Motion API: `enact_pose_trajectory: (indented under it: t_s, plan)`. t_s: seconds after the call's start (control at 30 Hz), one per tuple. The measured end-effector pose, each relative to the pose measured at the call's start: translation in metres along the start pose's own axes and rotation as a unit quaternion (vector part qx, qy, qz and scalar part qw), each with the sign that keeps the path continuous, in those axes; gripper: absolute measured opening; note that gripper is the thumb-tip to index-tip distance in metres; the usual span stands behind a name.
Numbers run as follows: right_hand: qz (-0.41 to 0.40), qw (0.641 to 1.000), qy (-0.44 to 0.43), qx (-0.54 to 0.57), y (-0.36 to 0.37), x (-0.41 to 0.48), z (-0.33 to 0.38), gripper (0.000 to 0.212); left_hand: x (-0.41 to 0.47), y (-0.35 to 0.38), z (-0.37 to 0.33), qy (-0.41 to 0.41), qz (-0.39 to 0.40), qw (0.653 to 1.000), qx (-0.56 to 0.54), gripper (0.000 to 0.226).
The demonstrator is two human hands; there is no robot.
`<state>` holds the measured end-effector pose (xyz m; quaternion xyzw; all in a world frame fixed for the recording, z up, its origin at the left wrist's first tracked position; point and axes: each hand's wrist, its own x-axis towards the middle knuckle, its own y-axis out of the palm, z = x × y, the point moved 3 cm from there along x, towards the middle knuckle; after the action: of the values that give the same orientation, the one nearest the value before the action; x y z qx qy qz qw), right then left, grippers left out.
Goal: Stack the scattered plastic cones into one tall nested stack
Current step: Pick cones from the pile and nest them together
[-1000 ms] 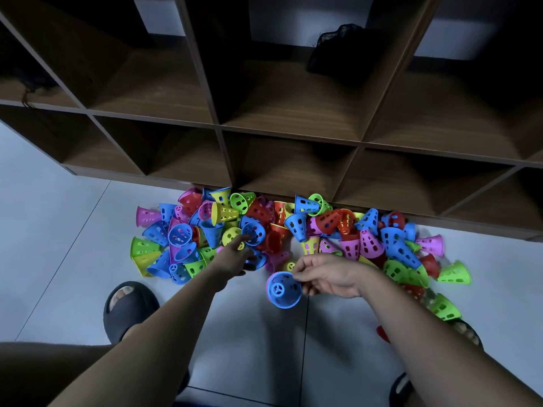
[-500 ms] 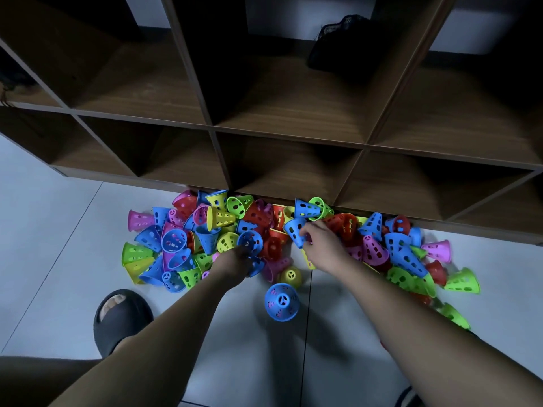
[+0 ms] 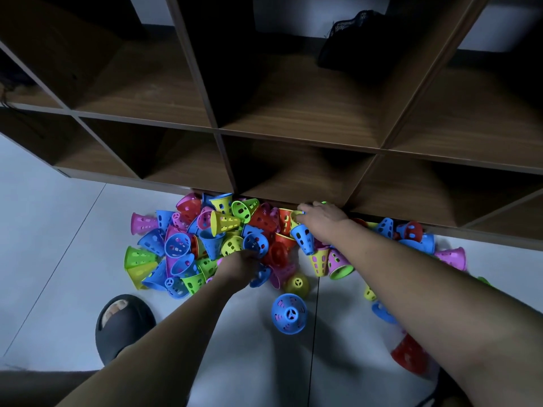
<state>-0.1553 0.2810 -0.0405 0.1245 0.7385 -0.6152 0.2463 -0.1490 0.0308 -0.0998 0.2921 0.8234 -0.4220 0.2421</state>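
A heap of perforated plastic cones (image 3: 223, 221) in blue, pink, green, yellow and red lies on the floor against the shelf base. One blue cone (image 3: 289, 314) stands alone in front of the heap, wide end down, with a yellow cone (image 3: 297, 284) just behind it. My left hand (image 3: 241, 264) is at the heap's front edge, fingers curled on a blue cone (image 3: 256, 243). My right hand (image 3: 320, 218) reaches over another blue cone (image 3: 304, 239) to the heap's far edge. Its fingertips are down among cones there and their grip is hidden.
A dark wooden cubby shelf (image 3: 293, 139) rises right behind the heap, with a black mesh bag (image 3: 352, 39) in an upper compartment. My foot in a black sandal (image 3: 123, 324) is at lower left. A red cone (image 3: 410, 356) lies under my right forearm.
My right hand let go of the lone blue cone on the floor and moved back across the heap to the shelf base. My left hand has stayed on its blue cone.
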Motion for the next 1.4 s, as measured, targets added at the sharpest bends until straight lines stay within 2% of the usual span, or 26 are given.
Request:
enact_pose_trajectory:
  t_s: [0.2, 0.33, 0.47, 0.57, 0.63, 0.73, 0.9, 0.97, 1.07, 1.2, 1.4]
  plan:
    - [-0.043, 0.998, 0.040, -0.008, -0.018, -0.012, -0.009, 0.048, -0.012, -0.021, -0.016, 0.079, -0.070, 0.989, 0.103, 0.024]
    - [-0.031, 0.999, 0.033, -0.023, -0.025, -0.030, -0.013, 0.047, -0.031, -0.050, -0.040, 0.123, -0.123, 0.976, 0.132, 0.017]
    - [-0.006, 0.999, 0.018, -0.037, -0.019, -0.042, -0.012, 0.035, -0.054, -0.080, -0.064, 0.161, -0.128, 0.965, 0.165, 0.011]
    - [0.026, 0.999, 0.027, -0.037, -0.010, -0.042, -0.013, 0.041, -0.077, -0.098, -0.088, 0.192, -0.101, 0.963, 0.162, 0.012]
    - [0.043, 0.998, 0.045, -0.026, -0.002, -0.040, -0.014, 0.046, -0.096, -0.105, -0.102, 0.197, -0.088, 0.968, 0.128, 0.011]
    - [0.059, 0.995, 0.066, -0.037, 0.004, -0.043, -0.013, 0.048, -0.122, -0.108, -0.117, 0.205, -0.036, 0.978, 0.016, 0.013]
    - [0.110, 0.986, 0.109, -0.062, 0.016, -0.047, -0.016, 0.045, -0.146, -0.097, -0.121, 0.169, 0.054, 0.969, -0.172, 0.030]
    - [0.130, 0.982, 0.122, -0.054, 0.021, -0.048, -0.019, 0.047, -0.144, -0.085, -0.113, 0.144, 0.062, 0.964, -0.214, 0.031]
    - [0.131, 0.983, 0.128, -0.028, 0.027, -0.048, -0.022, 0.046, -0.143, -0.062, -0.096, 0.112, 0.086, 0.961, -0.237, 0.021]
    - [0.103, 0.986, 0.130, 0.011, 0.029, -0.053, -0.025, 0.043, -0.142, -0.037, -0.074, 0.085, 0.122, 0.962, -0.231, 0.022]
    - [-0.058, 0.991, 0.103, 0.062, 0.010, -0.080, -0.030, 0.052, -0.146, -0.025, -0.069, 0.069, 0.150, 0.950, -0.265, 0.015]
